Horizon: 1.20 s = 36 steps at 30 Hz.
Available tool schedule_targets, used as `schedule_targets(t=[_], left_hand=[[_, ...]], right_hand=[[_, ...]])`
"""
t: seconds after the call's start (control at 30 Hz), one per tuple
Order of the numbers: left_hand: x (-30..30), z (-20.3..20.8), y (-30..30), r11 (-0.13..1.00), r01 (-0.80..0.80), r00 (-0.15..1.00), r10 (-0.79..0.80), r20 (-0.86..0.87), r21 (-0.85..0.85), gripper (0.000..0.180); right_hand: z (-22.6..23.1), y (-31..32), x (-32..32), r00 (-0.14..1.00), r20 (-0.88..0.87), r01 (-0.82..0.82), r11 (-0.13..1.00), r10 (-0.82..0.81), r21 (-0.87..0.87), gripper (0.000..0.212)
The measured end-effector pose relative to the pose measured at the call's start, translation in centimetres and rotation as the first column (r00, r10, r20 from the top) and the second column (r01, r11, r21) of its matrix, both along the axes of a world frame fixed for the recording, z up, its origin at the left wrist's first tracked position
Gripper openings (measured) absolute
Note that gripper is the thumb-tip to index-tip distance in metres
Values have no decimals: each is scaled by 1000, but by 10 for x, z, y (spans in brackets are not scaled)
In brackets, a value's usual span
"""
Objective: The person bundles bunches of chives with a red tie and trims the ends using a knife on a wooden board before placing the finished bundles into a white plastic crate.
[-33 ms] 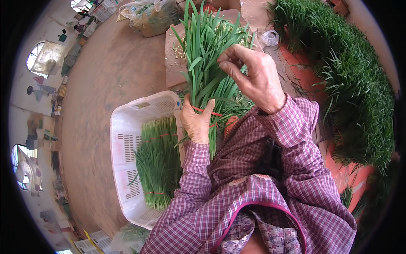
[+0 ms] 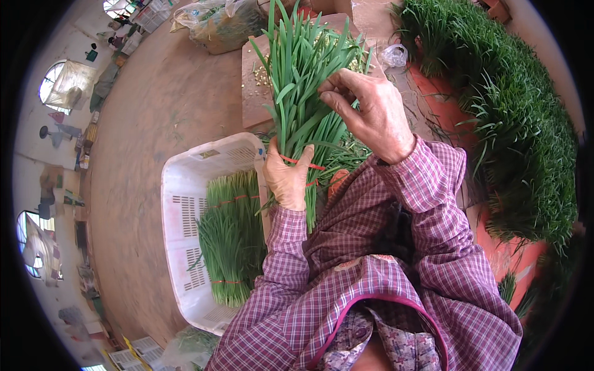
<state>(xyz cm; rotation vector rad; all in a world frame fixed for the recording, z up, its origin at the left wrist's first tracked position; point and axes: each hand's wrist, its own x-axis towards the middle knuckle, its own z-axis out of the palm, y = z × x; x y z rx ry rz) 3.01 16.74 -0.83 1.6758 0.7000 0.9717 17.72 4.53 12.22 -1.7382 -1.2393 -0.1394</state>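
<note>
My left hand (image 2: 286, 179) is wrapped round the lower part of a bunch of garlic chives (image 2: 303, 105), whose flat green leaves point away from me. Red bands (image 2: 303, 163) circle the stems by my thumb. Over the right side of the leaves, my right hand (image 2: 370, 111) is closed in a pinch, thumb against the curled forefinger. What the pinch holds, if anything, is too small to make out. Left of my left forearm stands a white plastic crate (image 2: 180, 247) with slotted walls. Several red-banded bundles of chives (image 2: 230, 241) lie inside it.
Beyond the bunch is a board (image 2: 255, 102) strewn with pale bits. A long heap of loose chives (image 2: 513, 130) lines the right side on red sheeting (image 2: 442, 105). A stuffed plastic bag (image 2: 226, 28) sits at the far left, and a small clear bag (image 2: 394, 55) lies right of the board.
My right hand and cuff have shifted very slightly, with the pinch kept closed. My left hand and the bunch stay in place.
</note>
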Motion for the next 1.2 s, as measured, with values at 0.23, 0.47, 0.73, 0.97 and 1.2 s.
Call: schedule_targets(t=[0.23,0.47,0.73,0.97,1.2], left_hand=[[1,1,-1,1000,-15,1000,16,-26,27,45],[3,-1,-2,1000,9,1000,-9,14,-18,44],[4,1,-3,1000,1,1000,-1,-11,16,43],[2,1,-3,1000,13,1000,-13,-18,-12,44],[2,12,-7,984,58,996,-47,73,-169,44]], right_hand=[[-14,7,8,996,61,73,996,-70,-53,19],[-19,7,7,998,-3,58,988,-59,-145,32],[-25,9,7,997,49,57,996,-53,-72,36],[-35,13,7,999,-36,5,998,-7,-59,33],[-40,15,11,930,-343,-159,986,135,-43,24]])
